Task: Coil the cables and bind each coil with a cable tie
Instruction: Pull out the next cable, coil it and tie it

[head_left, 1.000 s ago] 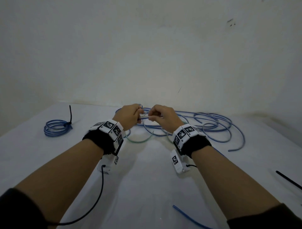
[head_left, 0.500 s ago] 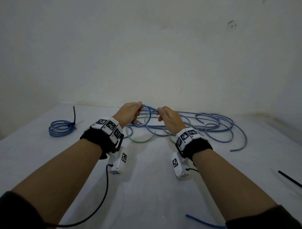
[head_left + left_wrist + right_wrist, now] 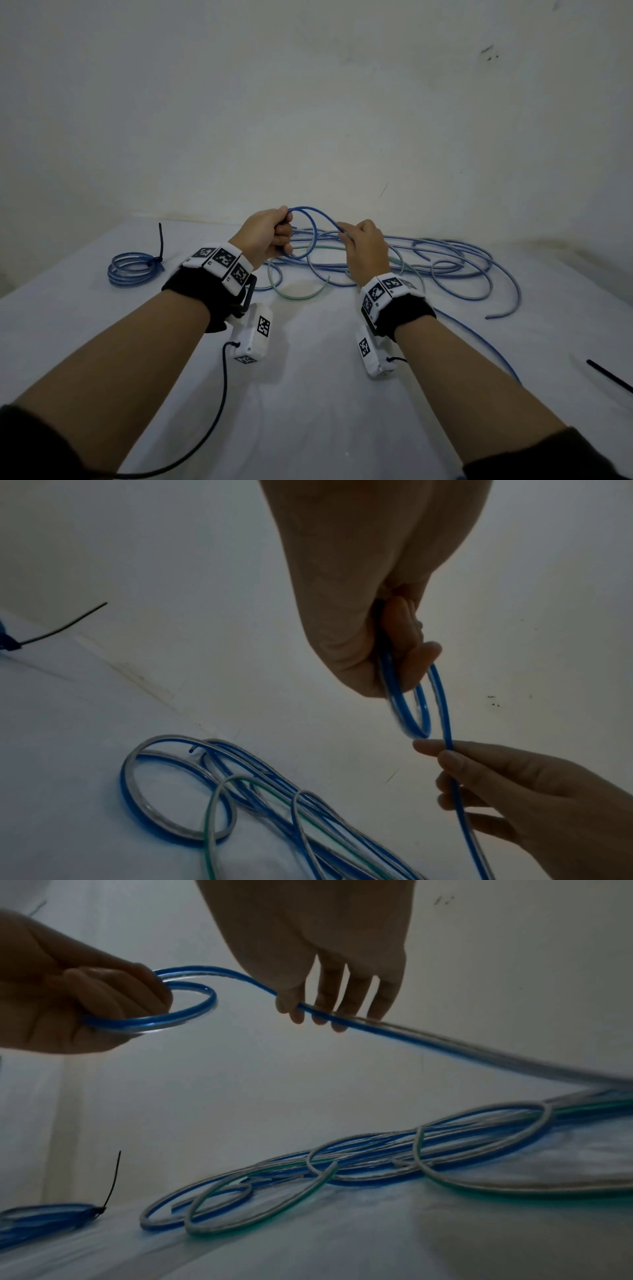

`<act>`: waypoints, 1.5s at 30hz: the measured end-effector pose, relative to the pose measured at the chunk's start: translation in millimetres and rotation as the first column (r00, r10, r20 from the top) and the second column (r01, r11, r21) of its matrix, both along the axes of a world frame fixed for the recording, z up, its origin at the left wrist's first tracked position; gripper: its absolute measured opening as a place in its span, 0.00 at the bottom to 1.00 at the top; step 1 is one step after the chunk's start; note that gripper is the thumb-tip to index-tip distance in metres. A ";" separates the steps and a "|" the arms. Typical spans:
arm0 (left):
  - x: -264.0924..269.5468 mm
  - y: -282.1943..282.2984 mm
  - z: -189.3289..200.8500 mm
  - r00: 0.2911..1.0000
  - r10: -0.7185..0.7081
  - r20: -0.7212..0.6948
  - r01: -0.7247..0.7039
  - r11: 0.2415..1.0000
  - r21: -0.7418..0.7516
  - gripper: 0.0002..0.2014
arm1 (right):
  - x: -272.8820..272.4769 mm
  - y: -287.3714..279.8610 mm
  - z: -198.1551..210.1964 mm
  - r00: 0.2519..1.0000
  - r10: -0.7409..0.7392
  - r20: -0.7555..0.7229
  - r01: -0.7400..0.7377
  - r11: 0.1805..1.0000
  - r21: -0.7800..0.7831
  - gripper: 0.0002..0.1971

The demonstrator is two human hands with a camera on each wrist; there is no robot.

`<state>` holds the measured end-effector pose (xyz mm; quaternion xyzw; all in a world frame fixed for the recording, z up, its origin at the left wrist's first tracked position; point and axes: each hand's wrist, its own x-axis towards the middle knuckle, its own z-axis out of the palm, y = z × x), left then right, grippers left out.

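My left hand [image 3: 270,233] grips a small loop of blue cable [image 3: 308,236] raised above the table; the same loop [image 3: 411,710] shows below the curled fingers [image 3: 407,653] in the left wrist view. To its right, my right hand [image 3: 359,246] pinches that cable's running length [image 3: 342,1020] between thumb and fingertips [image 3: 298,1007]. The strand drops from there into a loose tangle of blue cables [image 3: 445,267] on the table. A green cable [image 3: 294,294] curves through that tangle.
A finished blue coil [image 3: 132,270] bound with a black cable tie [image 3: 160,246] lies at the far left. Another black cable tie [image 3: 609,375] lies at the right edge of the white table [image 3: 308,394]. A bare wall stands just behind the cables.
Both hands have risen off the table and moved apart. A loop of blue cable has formed in my left hand, and my right hand has slid along the strand.
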<state>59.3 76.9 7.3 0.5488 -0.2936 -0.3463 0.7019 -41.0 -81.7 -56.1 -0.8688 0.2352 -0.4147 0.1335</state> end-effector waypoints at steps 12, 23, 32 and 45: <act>7.1 7.9 0.5 0.976 -0.151 -0.155 0.139 0.987 -0.083 0.17 | 5.9 18.0 8.7 0.942 0.251 0.222 -0.332 0.794 0.509 0.06; 19.0 -3.3 1.3 0.940 0.088 -0.331 -0.222 0.892 -0.394 0.18 | -2.7 28.5 6.4 0.918 0.381 -0.111 -0.325 0.883 0.339 0.16; 19.5 -9.6 4.7 0.953 0.212 -0.214 -0.287 0.855 -0.432 0.15 | -14.3 22.2 3.3 0.931 0.333 -0.150 -0.284 0.918 0.276 0.11; -17.1 -18.7 -27.1 0.600 0.052 0.798 -0.159 0.986 0.055 0.06 | -35.6 29.8 30.6 0.879 0.468 -0.092 -0.409 0.838 0.362 0.08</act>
